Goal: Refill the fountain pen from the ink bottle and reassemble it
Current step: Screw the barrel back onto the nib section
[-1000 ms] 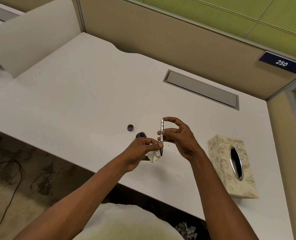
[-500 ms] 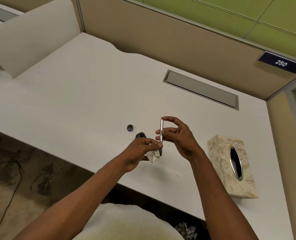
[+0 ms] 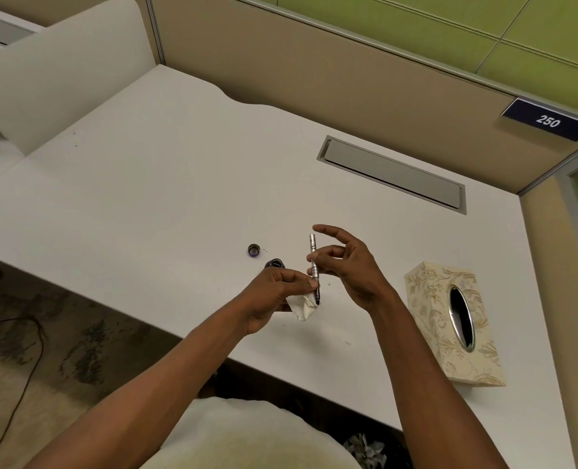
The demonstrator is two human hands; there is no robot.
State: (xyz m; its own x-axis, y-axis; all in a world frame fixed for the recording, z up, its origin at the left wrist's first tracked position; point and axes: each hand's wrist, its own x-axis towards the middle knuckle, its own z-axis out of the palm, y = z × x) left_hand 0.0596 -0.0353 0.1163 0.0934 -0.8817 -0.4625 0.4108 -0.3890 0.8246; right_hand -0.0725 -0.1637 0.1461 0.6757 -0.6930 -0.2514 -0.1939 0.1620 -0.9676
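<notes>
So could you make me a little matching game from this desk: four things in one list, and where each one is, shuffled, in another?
Things:
1. pen
2. tissue
3. bottle cap
4. tissue box

Places:
A. alone on the desk, left of the hands
B. on the desk, at the right
C. upright in the right hand's fingers
D. bunched in the left hand

Pairs: 1-C, 2-D, 3-A, 4-B

Even, soft light falls from above; my surface (image 3: 166,184) looks bright and flat, with faint shadows under my hands (image 3: 345,265). No harsh glare. The wide lens bends the partition (image 3: 314,82) at the edges. Small details are slightly soft.
</notes>
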